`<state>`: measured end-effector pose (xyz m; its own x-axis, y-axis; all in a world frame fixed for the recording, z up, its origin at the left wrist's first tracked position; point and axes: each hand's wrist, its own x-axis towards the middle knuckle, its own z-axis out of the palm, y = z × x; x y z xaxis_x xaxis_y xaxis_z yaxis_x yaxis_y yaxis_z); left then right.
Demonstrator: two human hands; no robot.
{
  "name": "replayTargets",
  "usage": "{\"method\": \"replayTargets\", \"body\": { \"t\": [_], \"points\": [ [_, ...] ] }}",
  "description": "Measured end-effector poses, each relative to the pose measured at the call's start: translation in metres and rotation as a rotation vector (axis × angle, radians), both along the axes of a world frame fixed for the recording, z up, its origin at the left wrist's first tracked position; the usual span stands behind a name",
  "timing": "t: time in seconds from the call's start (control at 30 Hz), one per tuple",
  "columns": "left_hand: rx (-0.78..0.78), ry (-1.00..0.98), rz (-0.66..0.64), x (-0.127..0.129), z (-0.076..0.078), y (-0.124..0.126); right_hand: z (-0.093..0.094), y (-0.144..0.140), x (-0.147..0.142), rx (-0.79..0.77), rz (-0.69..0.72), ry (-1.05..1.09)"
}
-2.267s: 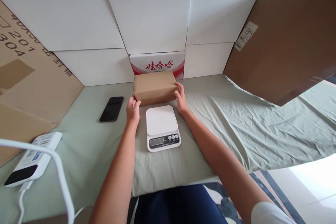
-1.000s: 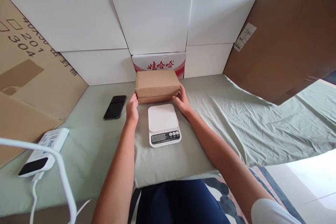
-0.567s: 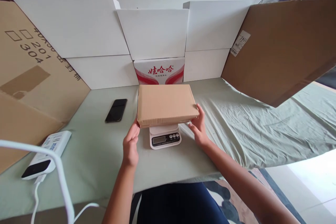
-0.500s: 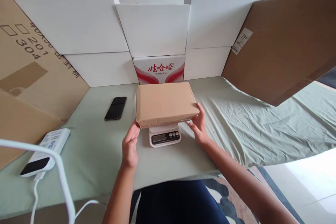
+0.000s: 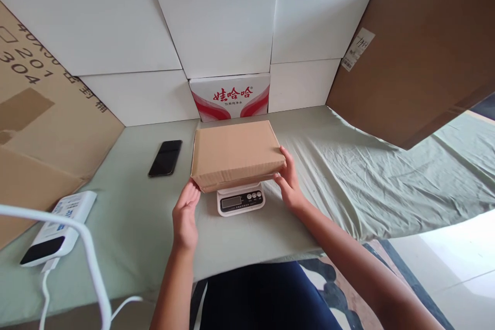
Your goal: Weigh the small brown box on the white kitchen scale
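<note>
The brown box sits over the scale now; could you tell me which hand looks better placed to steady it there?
Probably the right hand: its fingers touch the brown box's right edge above the scale. The left hand is open at the front-left corner, at most grazing it.

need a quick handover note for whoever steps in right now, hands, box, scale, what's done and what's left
Left hand: open, fingertips at the near left corner of the brown box.
Right hand: open, fingers against the box's right near edge.
The box sits over the white scale; its display and buttons show in front.
Black phone lies left of the box on the green sheet.
Done: box placed over the scale.
Left: let go, read the display; digits are too small to tell.
</note>
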<state>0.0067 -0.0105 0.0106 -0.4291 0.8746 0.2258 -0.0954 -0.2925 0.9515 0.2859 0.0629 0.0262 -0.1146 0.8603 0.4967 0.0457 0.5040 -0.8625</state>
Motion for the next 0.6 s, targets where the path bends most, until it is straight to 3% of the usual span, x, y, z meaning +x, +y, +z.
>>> {"method": "replayTargets", "body": {
  "t": [0.37, 0.6],
  "points": [
    [0.025, 0.015, 0.066, 0.0004, 0.0044, 0.0012, 0.0041, 0.0008, 0.0005, 0.014, -0.030, -0.028],
    [-0.078, -0.025, 0.066, 0.0023, 0.0058, 0.0020, 0.0087, -0.0004, 0.0008, -0.010, -0.024, -0.044]
  ]
}}
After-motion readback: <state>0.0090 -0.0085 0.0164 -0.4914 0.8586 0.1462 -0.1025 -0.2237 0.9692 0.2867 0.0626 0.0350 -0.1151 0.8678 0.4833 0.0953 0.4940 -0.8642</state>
